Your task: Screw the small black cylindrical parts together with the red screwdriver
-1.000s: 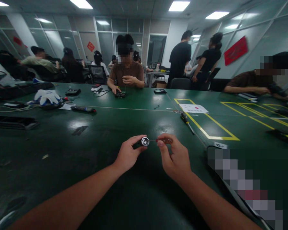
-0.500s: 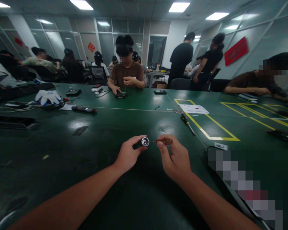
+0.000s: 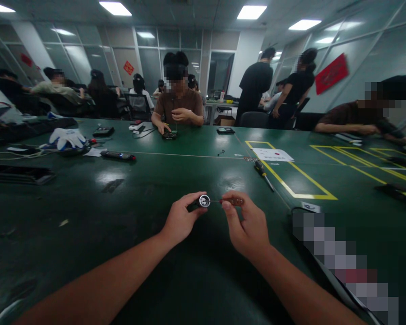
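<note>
A: Where did the work sit?

B: Between two hands, raised over the bench [image 3: 176,176]. The left hand [image 3: 179,220] pinched a short dark cylinder [image 3: 205,201] between thumb and fingers, its silvery open end facing the wearer. The right hand [image 3: 249,225] pinched the reddish handle of a slim screwdriver [image 3: 237,202], thin shaft pointing at that mouth. Couldn't tell whether the tip touched inside.

A: How did they look to handle?

B: Cylinder: light and stiff, I judged, the rim perhaps slippery. Best held by its dark side wall, fingertips off the mouth. Screwdriver: light, the shaft likely bendable, so best held by the handle.

A: Edges, elbow room?

B: Tighter on the right. A dark-edged item [image 3: 328,246], blurred out, lay near the right forearm [image 3: 301,275]. Ahead, well apart, a black-handled screwdriver [image 3: 264,174] rested beside a yellow tape outline [image 3: 320,196]. Roomier leftward: a pen-like tool [image 3: 117,155] and white gloves [image 3: 66,137] lay well off. A person in a brown shirt [image 3: 179,104] sat at the far edge.
</note>
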Motion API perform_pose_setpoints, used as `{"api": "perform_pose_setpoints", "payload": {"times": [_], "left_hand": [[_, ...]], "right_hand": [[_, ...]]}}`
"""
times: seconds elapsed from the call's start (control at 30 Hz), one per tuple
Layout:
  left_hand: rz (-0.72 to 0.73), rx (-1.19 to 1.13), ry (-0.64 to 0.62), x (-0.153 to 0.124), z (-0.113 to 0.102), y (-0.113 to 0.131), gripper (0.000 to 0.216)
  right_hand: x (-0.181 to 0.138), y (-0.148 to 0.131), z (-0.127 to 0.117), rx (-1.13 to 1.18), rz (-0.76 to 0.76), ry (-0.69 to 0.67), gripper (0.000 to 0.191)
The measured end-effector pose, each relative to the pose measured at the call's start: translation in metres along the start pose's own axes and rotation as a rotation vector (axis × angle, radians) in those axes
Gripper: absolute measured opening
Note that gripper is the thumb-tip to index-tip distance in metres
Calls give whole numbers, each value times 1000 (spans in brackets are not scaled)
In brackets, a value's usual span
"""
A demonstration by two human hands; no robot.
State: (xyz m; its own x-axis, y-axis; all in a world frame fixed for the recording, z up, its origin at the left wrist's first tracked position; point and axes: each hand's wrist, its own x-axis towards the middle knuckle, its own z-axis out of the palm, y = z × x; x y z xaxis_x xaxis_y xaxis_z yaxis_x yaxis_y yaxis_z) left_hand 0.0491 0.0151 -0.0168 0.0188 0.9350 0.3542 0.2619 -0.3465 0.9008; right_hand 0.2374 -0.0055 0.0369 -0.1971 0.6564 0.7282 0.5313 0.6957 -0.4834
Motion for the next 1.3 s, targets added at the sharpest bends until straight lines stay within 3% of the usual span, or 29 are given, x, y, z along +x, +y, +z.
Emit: {"api": "perform_pose_setpoints", "payload": {"times": [0.47, 1.3], "left_hand": [[2, -18, 23, 1, 0, -3, 41], [22, -1, 16, 0, 1, -4, 40]], "right_hand": [[0, 0, 1, -3, -19, -35, 9], [1, 1, 1, -15, 6, 16, 10]]}}
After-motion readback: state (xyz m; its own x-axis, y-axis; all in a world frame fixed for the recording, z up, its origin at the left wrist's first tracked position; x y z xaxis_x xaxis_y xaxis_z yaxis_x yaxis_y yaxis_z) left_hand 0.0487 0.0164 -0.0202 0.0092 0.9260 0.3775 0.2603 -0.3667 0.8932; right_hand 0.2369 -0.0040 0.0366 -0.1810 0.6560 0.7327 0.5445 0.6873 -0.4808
